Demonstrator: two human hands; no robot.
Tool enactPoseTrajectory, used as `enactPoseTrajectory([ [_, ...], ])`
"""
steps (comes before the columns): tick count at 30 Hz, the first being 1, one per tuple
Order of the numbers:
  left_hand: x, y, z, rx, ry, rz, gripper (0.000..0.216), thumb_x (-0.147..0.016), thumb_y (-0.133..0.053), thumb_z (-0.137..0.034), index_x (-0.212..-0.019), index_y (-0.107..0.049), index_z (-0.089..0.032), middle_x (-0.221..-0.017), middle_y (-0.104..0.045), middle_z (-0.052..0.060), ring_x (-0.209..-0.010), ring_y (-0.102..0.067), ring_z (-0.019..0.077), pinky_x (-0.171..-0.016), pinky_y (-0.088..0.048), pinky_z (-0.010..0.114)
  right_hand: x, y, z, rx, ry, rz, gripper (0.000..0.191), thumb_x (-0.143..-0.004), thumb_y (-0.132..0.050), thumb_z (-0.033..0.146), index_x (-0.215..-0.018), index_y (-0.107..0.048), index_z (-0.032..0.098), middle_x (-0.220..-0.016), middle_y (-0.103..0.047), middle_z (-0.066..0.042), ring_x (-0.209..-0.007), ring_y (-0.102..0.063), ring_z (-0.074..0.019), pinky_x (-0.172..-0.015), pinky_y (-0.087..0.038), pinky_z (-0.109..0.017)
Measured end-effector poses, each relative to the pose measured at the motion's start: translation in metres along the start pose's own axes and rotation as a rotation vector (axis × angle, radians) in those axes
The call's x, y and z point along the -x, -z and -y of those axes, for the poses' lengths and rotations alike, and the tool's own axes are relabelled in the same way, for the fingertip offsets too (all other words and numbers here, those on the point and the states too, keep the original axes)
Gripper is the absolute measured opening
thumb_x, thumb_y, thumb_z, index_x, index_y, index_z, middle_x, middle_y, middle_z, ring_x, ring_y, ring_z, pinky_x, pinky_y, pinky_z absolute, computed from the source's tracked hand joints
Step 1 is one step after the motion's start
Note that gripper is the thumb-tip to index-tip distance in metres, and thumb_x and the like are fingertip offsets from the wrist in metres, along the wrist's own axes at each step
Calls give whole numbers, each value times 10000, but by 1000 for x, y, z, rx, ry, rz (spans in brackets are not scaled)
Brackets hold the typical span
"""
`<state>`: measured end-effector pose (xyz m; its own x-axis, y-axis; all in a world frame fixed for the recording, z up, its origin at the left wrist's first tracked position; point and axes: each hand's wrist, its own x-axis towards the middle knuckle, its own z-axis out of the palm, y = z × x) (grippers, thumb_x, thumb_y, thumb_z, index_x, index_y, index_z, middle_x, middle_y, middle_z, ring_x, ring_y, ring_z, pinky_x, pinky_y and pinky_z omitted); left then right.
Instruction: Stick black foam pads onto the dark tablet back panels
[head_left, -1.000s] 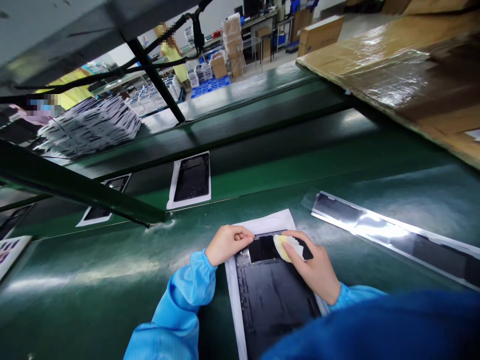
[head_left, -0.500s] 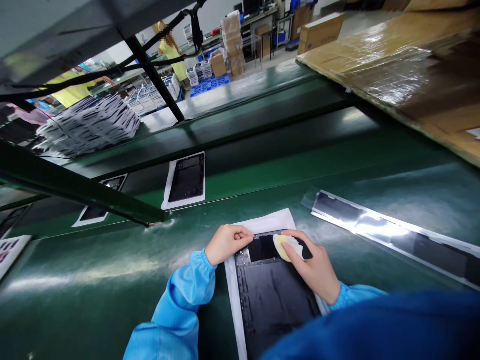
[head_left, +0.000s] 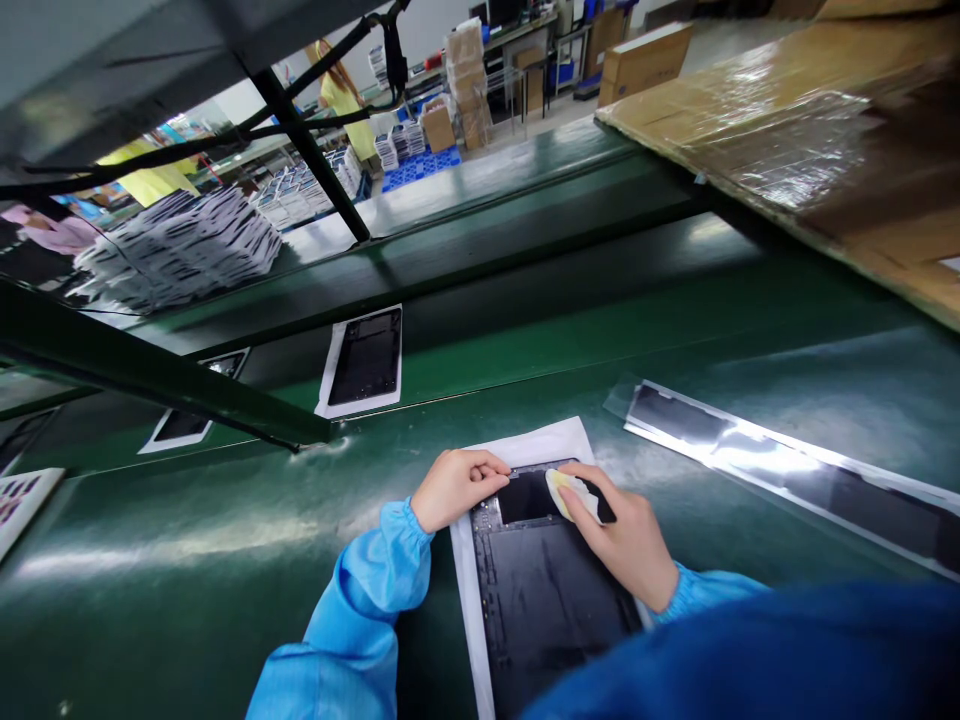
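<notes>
Head view: L hand (head_left: 459,490), thumb and fingertips tog. at black film (head_left: 521,498), grip on it unclear; R hand (head_left: 634,540) pinches whitish pad (head_left: 562,490); tablet-like device (head_left: 555,590) below both.

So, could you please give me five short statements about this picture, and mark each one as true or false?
1. The right hand holds a pale pad. True.
2. The left hand is far from the dark device. False: the left hand is at the top part of the dark device.
3. A white sheet lies under the device. True.
4. Both sleeves are red. False: the sleeves are blue.
5. A long dark strip lies right of the hands. True.
</notes>
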<state>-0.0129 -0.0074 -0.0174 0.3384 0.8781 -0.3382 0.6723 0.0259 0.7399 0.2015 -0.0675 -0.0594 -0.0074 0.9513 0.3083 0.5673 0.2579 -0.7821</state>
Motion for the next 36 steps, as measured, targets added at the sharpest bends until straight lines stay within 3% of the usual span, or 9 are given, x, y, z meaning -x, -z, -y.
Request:
enactPoseTrajectory([
  [12, 3, -2, -7, -253, -29, -38, 119, -779, -649, -271, -876, -717, -262, -733, -671, -75, -591, -559, 91, -607, -405, 193, -1, -1, -1, 18, 42, -12, 153, -902, -499, 309, -994, -600, 240, -819, -742, 41, -305, -519, -86, -453, -468, -208],
  [26, 9, -3, -14, -422, -51, -32, 140, -849, -585, -250, -932, -698, -259, -809, -701, -48, -663, -606, 113, -641, -409, 214, -3, 2, 3, 14, -30, 34, 189, -895, -481, 338, -982, -619, 243, -837, -743, 26, -270, -480, -94, -511, -515, -236],
  [32, 15, -6, -21, -582, -109, -75, 210, -850, -625, -278, -1055, -651, -242, -908, -708, 15, -832, -642, 204, -706, -439, 291, 0, -3, -4, -6, -15, 15, 164, -881, -499, 347, -993, -611, 302, -803, -745, 57, -321, -560, -128, -542, -550, -247],
  [36, 15, -9, -15, -753, -158, -176, 244, -835, -642, -363, -1043, -630, -235, -941, -689, 56, -903, -623, 261, -682, -469, 348, 1, -13, -16, -11, -80, -80, 143, -804, -560, 430, -930, -629, 431, -618, -707, 119, -326, -583, -192, -415, -544, -272],
])
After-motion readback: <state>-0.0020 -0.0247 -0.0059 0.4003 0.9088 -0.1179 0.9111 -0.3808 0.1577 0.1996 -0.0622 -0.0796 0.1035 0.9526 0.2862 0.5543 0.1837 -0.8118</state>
